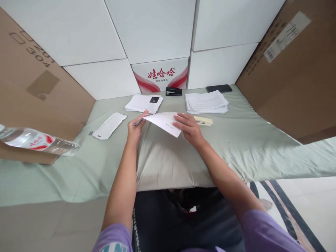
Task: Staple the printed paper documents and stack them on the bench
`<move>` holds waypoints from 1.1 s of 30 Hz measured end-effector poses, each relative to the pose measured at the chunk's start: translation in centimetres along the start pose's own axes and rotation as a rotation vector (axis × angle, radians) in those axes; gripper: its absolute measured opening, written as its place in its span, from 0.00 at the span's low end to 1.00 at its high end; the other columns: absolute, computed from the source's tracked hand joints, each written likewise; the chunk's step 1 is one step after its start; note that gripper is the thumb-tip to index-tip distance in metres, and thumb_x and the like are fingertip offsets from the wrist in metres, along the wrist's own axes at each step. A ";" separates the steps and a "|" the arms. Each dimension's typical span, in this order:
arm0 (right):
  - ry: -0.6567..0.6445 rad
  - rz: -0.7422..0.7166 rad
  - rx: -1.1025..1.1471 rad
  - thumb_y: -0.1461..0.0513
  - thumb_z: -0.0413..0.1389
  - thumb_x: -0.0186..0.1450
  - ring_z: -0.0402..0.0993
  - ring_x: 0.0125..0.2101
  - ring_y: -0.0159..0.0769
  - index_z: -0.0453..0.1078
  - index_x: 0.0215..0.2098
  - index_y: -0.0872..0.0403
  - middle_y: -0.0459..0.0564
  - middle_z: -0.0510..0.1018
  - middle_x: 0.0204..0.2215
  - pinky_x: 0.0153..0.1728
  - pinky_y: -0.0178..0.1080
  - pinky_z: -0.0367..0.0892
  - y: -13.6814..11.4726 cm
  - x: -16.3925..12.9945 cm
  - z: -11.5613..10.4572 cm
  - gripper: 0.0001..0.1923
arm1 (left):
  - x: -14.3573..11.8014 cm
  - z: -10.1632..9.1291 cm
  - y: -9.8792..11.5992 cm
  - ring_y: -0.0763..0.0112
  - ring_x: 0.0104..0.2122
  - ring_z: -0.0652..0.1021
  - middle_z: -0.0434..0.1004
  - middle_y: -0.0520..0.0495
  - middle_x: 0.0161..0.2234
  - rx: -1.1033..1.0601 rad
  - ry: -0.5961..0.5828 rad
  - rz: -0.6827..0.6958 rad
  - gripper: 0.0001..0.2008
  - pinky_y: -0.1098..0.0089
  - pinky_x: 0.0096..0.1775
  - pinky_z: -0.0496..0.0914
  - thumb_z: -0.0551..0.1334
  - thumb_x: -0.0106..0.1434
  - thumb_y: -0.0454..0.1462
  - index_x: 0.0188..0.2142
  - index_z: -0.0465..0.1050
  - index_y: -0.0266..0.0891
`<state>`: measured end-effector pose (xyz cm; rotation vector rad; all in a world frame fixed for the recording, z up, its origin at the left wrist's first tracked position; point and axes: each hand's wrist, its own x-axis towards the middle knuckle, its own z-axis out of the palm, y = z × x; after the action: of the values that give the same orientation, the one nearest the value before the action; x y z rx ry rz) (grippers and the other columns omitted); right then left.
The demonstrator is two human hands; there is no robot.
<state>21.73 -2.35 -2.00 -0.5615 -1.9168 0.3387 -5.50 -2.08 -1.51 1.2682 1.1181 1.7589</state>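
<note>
The worktop is covered by a rumpled pale green cloth. White boxes are stacked along its back, flanked by a left carton and a right carton. On the cloth are laid a left paper pile, a right paper pile, a stapler, a dark phone, a white packet and a yellowish item, partly hidden.

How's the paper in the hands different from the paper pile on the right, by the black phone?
The held paper is up off the cloth, between the left hand and right hand; the right-hand pile rests on it.
The held paper bends in a curve; the right-hand pile lies flat.
The held paper's visible side is mostly blank; the right-hand pile's top sheet has many faint lines.
Both are white.
</note>
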 end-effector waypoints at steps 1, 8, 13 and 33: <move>-0.004 0.012 0.009 0.56 0.48 0.75 0.69 0.62 0.43 0.78 0.52 0.36 0.46 0.78 0.57 0.61 0.57 0.63 -0.1 0.0 0.0 0.17 | 0.0 -0.1 0.0 0.52 0.57 0.77 0.84 0.42 0.48 0.011 -0.005 -0.001 0.19 0.54 0.65 0.64 0.75 0.51 0.47 0.39 0.84 0.40; 0.042 0.233 0.084 0.51 0.51 0.72 0.72 0.57 0.45 0.76 0.54 0.42 0.54 0.77 0.56 0.59 0.56 0.66 -0.5 0.0 0.8 0.18 | 0.0 -0.4 -0.5 0.52 0.53 0.80 0.83 0.40 0.48 -0.054 0.054 -0.064 0.19 0.56 0.49 0.78 0.75 0.51 0.47 0.38 0.82 0.39; 0.174 0.472 0.283 0.47 0.58 0.66 0.74 0.52 0.44 0.75 0.50 0.46 0.55 0.74 0.56 0.48 0.49 0.74 -0.1 -0.1 1.8 0.19 | 0.4 -1.1 -1.0 0.56 0.47 0.82 0.83 0.40 0.47 -0.089 0.074 -0.146 0.23 0.65 0.38 0.80 0.76 0.48 0.47 0.40 0.79 0.39; 0.376 0.708 0.561 0.38 0.55 0.65 0.58 0.15 0.27 0.67 0.37 0.49 0.38 0.61 0.18 0.16 0.34 0.54 -1.1 0.8 1.2 0.24 | -0.1 -1.9 -0.6 0.53 0.37 0.85 0.85 0.39 0.37 -0.057 -0.373 -0.478 0.25 0.59 0.38 0.81 0.77 0.45 0.40 0.44 0.80 0.36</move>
<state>20.10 -2.87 -1.38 -0.8328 -1.1340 1.0979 -7.27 -2.45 -2.43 1.1192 1.0363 1.1396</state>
